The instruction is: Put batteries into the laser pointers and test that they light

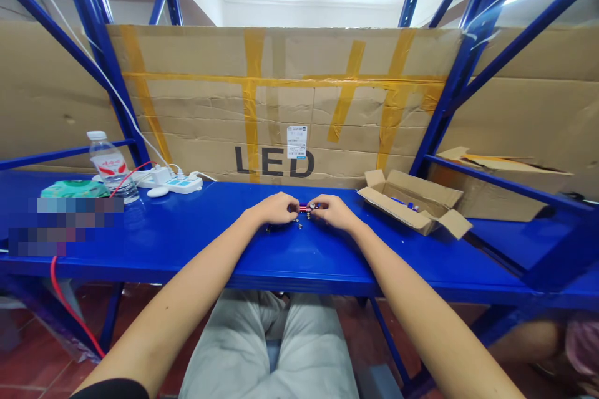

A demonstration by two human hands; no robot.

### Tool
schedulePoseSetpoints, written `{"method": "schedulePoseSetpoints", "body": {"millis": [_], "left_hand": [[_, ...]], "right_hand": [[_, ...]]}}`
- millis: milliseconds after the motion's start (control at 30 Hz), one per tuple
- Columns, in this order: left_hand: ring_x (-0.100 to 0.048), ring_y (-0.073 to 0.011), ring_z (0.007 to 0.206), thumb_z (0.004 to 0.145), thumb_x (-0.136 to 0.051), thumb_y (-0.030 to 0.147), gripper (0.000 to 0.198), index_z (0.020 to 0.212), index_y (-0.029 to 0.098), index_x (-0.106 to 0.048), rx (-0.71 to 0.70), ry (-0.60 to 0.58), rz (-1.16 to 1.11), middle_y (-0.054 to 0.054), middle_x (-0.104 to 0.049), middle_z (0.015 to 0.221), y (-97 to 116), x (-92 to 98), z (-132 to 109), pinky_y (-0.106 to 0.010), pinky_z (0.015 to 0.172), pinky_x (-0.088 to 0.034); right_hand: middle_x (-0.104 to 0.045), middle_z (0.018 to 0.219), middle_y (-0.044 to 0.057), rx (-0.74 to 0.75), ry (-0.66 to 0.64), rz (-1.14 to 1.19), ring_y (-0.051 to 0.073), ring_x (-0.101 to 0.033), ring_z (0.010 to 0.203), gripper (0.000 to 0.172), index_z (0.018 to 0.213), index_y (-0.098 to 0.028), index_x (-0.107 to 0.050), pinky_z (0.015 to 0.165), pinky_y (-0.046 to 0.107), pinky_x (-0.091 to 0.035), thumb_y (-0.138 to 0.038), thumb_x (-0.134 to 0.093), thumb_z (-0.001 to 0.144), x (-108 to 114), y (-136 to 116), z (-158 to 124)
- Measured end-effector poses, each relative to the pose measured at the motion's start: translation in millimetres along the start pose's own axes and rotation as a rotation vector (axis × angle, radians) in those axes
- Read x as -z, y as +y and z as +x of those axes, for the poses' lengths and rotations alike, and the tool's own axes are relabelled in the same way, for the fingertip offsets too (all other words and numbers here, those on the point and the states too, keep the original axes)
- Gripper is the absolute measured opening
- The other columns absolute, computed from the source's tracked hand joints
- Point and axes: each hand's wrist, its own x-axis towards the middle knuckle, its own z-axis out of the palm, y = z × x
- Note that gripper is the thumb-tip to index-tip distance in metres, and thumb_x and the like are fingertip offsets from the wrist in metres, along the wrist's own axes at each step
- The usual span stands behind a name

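Between my two hands, just above the blue table [299,259], is a small red metallic part [304,207] with shiny pieces at its right end. My left hand [279,208] has its fingers closed on the part's left end. At the other end, the fingers of my right hand [331,211] pinch it beside a round silvery piece. Several tiny metal pieces [299,224] lie on the table just in front of and below the hands. They are too small to name, and my fingers hide much of the red part.
An open cardboard box [397,206] with blue items stands at right, a larger carton [510,187] beyond it. At left are a water bottle [112,165], a green packet [75,188] and a white power strip [180,182]. Taped cardboard [206,112] and blue posts [449,87] close the back.
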Motion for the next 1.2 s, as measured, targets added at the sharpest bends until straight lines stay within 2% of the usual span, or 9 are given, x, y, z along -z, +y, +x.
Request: {"method": "schedulePoseSetpoints", "body": {"millis": [133,267,400,500,667,767,900,1067,1200], "left_hand": [[-0.063,-0.0165,0.076,0.073,-0.060,0.024,0.024,0.091,0.022,-0.076,0.027,-0.119,-0.032,-0.003,-0.074,0.087,-4,0.3,-1,-0.024,0.068,-0.044],[-0.063,-0.0162,0.076,0.074,-0.061,0.023,0.019,0.088,0.020,-0.074,0.055,-0.152,-0.064,-0.003,-0.073,0.087,-8,-3.9,1,-0.023,0.065,-0.043],[-0.060,-0.0143,0.064,0.074,-0.062,0.022,0.011,0.080,0.018,-0.070,0.140,-0.171,-0.129,-0.002,-0.070,0.074,-10,-5.3,2,-0.023,0.057,-0.039],[-0.059,-0.0143,0.064,0.076,-0.061,0.022,0.009,0.078,0.017,-0.068,0.134,-0.066,-0.130,-0.002,-0.068,0.072,-6,-3.1,3,-0.024,0.057,-0.039],[-0.061,-0.0141,0.075,0.083,-0.056,0.022,0.012,0.085,0.017,-0.067,0.018,0.237,-0.225,-0.002,-0.070,0.082,10,-2.0,5,-0.024,0.069,-0.045],[-0.062,-0.0142,0.079,0.084,-0.055,0.021,0.012,0.087,0.018,-0.066,-0.053,0.290,-0.245,-0.002,-0.069,0.085,20,-5.7,6,-0.025,0.071,-0.046],[-0.062,-0.0160,0.087,0.085,-0.051,0.015,0.019,0.095,0.017,-0.067,-0.156,0.261,-0.140,-0.006,-0.068,0.096,28,-9.8,5,-0.028,0.081,-0.047],[-0.063,-0.0162,0.082,0.085,-0.049,0.017,0.023,0.101,0.018,-0.065,-0.056,0.290,-0.147,-0.005,-0.071,0.093,26,-4.6,3,-0.026,0.075,-0.047],[-0.064,-0.0184,0.082,0.081,-0.052,0.019,0.021,0.091,0.020,-0.070,0.006,0.097,-0.025,-0.005,-0.073,0.091,15,-0.8,0,-0.027,0.074,-0.046]], "right_hand": [[-0.066,0.067,0.002,-0.020,-0.024,0.030,0.013,-0.057,0.057,0.016,0.085,-0.014,-0.069,0.057,0.025,-0.045,-0.022,-0.062,0.074,1,-5,-2],[-0.064,0.063,0.002,-0.052,-0.083,0.085,0.012,-0.055,0.053,0.014,0.082,-0.015,-0.066,0.053,0.024,-0.044,-0.026,-0.063,0.074,1,-10,-4],[-0.062,0.063,0.001,-0.049,-0.134,0.109,0.013,-0.055,0.054,0.015,0.081,-0.015,-0.065,0.052,0.024,-0.043,-0.028,-0.063,0.073,0,-10,-5],[-0.061,0.062,0.000,-0.031,-0.145,0.109,0.012,-0.055,0.053,0.016,0.081,-0.015,-0.064,0.055,0.025,-0.044,-0.029,-0.064,0.073,-1,-5,-3],[-0.060,0.060,-0.001,-0.004,-0.177,0.108,0.012,-0.054,0.052,0.015,0.075,-0.016,-0.061,0.055,0.025,-0.042,-0.031,-0.064,0.074,-2,3,0],[-0.058,0.057,-0.002,-0.010,-0.170,0.128,0.012,-0.053,0.051,0.015,0.074,-0.016,-0.061,0.055,0.025,-0.041,-0.030,-0.065,0.072,-1,0,-1],[-0.056,0.053,-0.003,-0.059,-0.139,0.160,0.010,-0.049,0.047,0.016,0.074,-0.015,-0.062,0.050,0.024,-0.039,-0.030,-0.065,0.070,0,-7,-3],[-0.059,0.059,-0.001,-0.074,-0.113,0.173,0.010,-0.050,0.048,0.020,0.081,-0.015,-0.064,0.045,0.023,-0.037,-0.032,-0.065,0.070,1,-10,-3],[-0.059,0.059,-0.001,-0.078,-0.116,0.169,0.010,-0.049,0.049,0.022,0.083,-0.014,-0.066,0.048,0.023,-0.039,-0.032,-0.066,0.070,2,-12,-4]]}}
